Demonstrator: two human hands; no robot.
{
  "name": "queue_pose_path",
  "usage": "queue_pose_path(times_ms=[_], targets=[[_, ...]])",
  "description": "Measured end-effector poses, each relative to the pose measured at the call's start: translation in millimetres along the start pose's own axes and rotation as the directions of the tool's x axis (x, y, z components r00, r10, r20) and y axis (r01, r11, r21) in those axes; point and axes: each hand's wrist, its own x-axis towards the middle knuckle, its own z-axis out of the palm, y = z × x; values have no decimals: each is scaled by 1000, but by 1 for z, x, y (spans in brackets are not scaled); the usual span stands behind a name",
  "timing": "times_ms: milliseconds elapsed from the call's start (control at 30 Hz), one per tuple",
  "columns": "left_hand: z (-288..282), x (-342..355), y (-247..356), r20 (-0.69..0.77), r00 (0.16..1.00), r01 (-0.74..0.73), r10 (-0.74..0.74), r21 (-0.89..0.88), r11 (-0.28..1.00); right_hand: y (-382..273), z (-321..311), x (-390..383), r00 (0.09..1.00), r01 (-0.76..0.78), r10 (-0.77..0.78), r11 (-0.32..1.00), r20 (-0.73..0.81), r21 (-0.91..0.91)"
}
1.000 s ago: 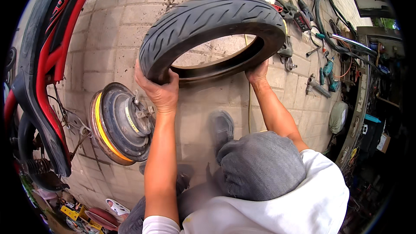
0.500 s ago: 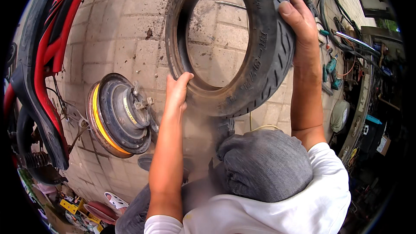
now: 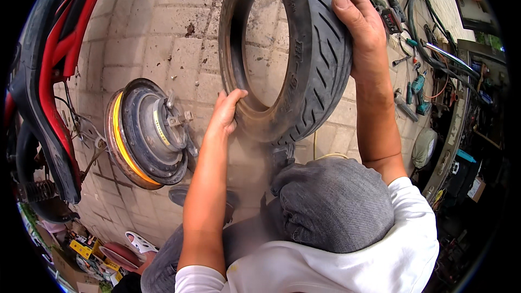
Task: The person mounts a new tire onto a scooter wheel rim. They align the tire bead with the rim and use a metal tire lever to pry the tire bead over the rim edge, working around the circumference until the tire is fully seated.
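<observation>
Between my hands a black scooter tire [image 3: 317, 54] is held up on edge, its tread turned toward the right and its open middle facing left. My left hand [image 3: 228, 111] grips the lower left bead, thumb inside the rim opening and fingers hidden behind the tire. Against the upper right tread presses my right hand [image 3: 363, 27], with the thumb on the tread and the fingers reaching over the far side. To the left of my left forearm, a wheel hub [image 3: 157, 135] with a yellow-banded rim leans on the paving, its axle and nut pointing right.
A red and black scooter body [image 3: 51, 92] stands along the left side. Cordless drills [image 3: 418, 92], hand tools and a dark hose [image 3: 411, 11] lie along the right wall. Boxes [image 3: 84, 247] and another person's white clog [image 3: 142, 242] are at the lower left.
The tire has turned so more of its tread shows, and its opening looks narrower. Both hands have shifted with it and keep their hold.
</observation>
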Motion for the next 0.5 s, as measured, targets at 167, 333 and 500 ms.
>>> queue_pose_path(times_ms=[167, 333, 500], targets=[[0, -4, 2, -11, 1000, -10, 10, -14, 1000, 41, -12, 4, 987, -107, 116, 991, -114, 85], [1, 0, -1, -16, 999, -31, 32, 42, 999, 112, -33, -8, 936, -319, 221, 860, 274, 398], [-7, -1, -3, -5, 999, -40, 41, 64, 997, 118, -22, -13, 934, -339, 280, 893, 223, 298]])
